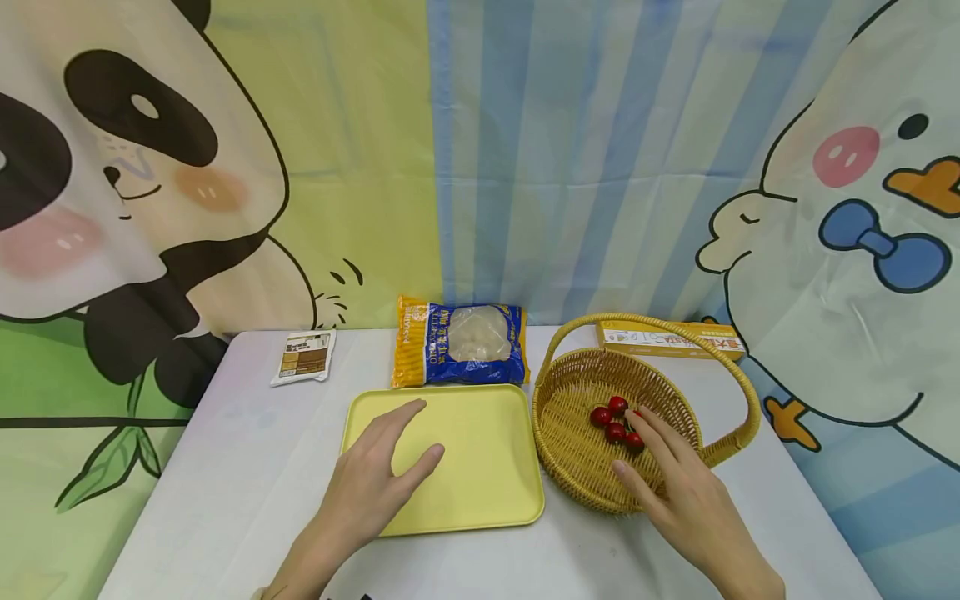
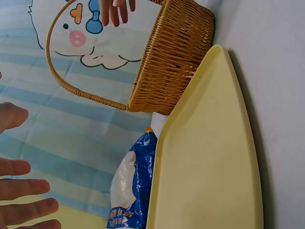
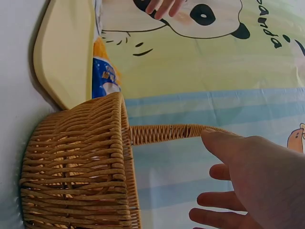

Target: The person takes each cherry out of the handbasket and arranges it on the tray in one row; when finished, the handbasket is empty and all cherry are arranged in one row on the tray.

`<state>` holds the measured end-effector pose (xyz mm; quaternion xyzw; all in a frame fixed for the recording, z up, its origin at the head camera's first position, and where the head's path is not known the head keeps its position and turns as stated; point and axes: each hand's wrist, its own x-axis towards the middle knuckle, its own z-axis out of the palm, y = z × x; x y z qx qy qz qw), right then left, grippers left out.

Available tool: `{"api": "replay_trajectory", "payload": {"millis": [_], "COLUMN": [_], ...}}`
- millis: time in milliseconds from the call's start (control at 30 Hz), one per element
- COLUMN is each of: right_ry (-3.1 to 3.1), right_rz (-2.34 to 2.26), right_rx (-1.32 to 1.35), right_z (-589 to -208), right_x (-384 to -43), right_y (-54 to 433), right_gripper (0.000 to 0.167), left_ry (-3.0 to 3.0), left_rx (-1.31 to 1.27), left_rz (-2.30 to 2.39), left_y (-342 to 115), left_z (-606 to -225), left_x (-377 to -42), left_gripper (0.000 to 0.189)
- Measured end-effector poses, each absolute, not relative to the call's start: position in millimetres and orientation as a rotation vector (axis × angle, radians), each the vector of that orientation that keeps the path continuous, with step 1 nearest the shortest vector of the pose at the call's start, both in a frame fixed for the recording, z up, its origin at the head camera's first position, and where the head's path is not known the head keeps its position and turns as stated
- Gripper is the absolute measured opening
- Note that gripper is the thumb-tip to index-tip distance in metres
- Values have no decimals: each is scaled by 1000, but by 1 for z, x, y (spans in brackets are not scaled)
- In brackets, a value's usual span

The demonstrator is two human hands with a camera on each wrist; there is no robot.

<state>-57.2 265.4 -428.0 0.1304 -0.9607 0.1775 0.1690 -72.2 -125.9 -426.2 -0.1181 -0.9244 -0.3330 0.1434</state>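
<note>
The site appeared to be an indoor tabletop set, wider room type undetermined: a white desk [image 1: 225,467] stood against a creased cloth backdrop [image 1: 382,125] printed with a cartoon panda [image 1: 240,167], blue stripes [image 1: 502,167] and a white bird [image 1: 840,342], and carried a tray [image 1: 480,467], a wicker basket [image 1: 572,490] and packaged food [image 1: 476,342].

Head view: forward, down over table [image 1: 247,467]; wrist views: low, nearer, tipped sideways, both sharing tray [image 2: 209,157], basket [image 2: 174,57].
</note>
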Motion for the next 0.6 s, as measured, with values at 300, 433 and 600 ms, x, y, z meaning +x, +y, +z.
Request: {"api": "replay_trajectory", "payload": {"millis": [300, 433, 600], "right_ry": [-2695, -2690, -2676], "right_rz": [532, 524, 528], "right_rx": [371, 355, 340], "right_z": [-429, -430, -431], "right_x": [-56, -55, -54], "right_y": [266, 266, 266], "right_gripper": [69, 70, 67], "left_ry": [-2642, -2644, -2655], "left_rx": [-354, -369, -372], "left_rz": [-1037, -1055, -1065], "left_y": [-120, -118, -115], "left_z": [-429, -429, -429], "left_x": [-75, -76, -77], "left_gripper": [57, 57, 58]}}
